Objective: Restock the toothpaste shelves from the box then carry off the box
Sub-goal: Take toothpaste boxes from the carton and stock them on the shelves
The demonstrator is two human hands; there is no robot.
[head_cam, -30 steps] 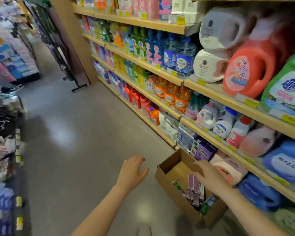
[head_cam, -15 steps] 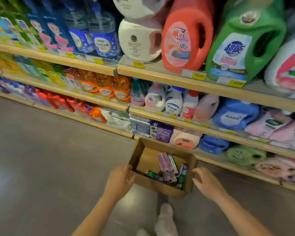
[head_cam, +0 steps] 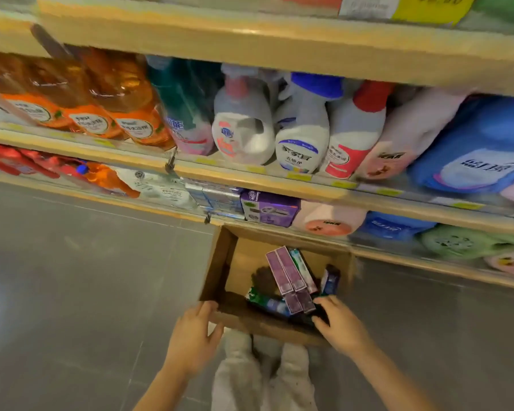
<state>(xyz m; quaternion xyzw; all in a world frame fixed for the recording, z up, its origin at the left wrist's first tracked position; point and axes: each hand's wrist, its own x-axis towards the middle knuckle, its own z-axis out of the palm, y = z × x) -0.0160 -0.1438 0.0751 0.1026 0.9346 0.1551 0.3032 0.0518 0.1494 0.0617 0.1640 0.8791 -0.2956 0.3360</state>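
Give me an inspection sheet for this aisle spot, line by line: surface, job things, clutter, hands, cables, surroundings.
Surface: grey tiled floor.
Job's things: open cardboard box on the floor against the bottom shelf; purple toothpaste cartons and other cartons inside.
Clutter: nothing seen.
Hands: left hand on the box's near left corner; right hand at its near right rim, fingers inside; grip unclear.
Cables: nothing seen.
Surroundings: shelves of detergent bottles and refill pouches.

No text legible anywhere, printing on the bottle labels (head_cam: 297, 157), the blue refill pouch (head_cam: 481, 167), the purple carton (head_cam: 269, 207) and the yellow shelf price tags (head_cam: 298, 176) all blurred past reading
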